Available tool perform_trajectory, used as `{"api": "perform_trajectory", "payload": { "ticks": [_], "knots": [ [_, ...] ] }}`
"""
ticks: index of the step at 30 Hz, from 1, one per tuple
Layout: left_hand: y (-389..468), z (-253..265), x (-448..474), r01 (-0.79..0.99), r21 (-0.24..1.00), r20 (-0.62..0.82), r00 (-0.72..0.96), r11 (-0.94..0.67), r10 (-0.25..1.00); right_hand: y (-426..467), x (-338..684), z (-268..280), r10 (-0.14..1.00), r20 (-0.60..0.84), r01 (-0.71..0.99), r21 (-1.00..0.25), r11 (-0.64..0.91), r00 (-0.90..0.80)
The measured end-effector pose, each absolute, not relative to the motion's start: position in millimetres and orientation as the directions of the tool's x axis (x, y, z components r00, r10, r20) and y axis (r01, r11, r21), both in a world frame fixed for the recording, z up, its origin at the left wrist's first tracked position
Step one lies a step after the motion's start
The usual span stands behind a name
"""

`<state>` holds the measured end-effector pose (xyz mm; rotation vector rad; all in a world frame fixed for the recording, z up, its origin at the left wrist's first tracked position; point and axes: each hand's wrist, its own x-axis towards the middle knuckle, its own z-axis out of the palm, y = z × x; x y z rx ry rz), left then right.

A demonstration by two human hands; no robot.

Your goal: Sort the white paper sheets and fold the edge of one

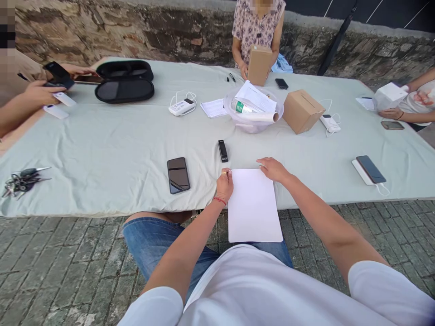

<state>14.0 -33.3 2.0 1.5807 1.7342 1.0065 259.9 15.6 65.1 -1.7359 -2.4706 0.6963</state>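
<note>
A blank white sheet of paper lies in front of me, its far part over the table edge and its near part above my lap. My left hand is closed on its far left corner, the thumb on top. At the far right corner is my right hand, the thumb at the paper's edge and the index finger reaching past it; the other fingers are partly hidden. Just beyond the paper stands a small black device. A dark smartphone rests to the left of my left hand.
A plastic basin holds papers and a roll, beside a cardboard box. Keys, a black case, white power banks and a phone lie around the cloth-covered table. Three people sit around it, one holding a brown box.
</note>
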Motion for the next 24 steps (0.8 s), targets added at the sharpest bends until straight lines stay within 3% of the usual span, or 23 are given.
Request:
{"api": "perform_trajectory", "payload": {
  "ticks": [5, 9, 12, 24],
  "knots": [
    [-32, 2, 15, 0.576, 0.817, 0.069, -0.107, 0.006, 0.992, 17, 236, 65, 0.852, -0.226, 0.842, -0.401, 0.360, -0.472],
    [-33, 1, 15, 0.572, 0.820, 0.069, -0.098, -0.001, 0.993, 17, 210, 67, 0.875, -0.127, 0.832, -0.399, 0.386, -0.467],
    [-33, 1, 15, 0.537, 0.843, 0.082, -0.108, -0.011, 0.991, 15, 191, 69, 0.810, -0.166, 0.788, -0.405, 0.464, -0.563],
    [-33, -3, 14, 0.434, 0.899, 0.120, -0.101, -0.065, 0.988, 11, 162, 57, 0.816, -0.159, 0.779, -0.442, 0.444, -0.555]
  ]
}}
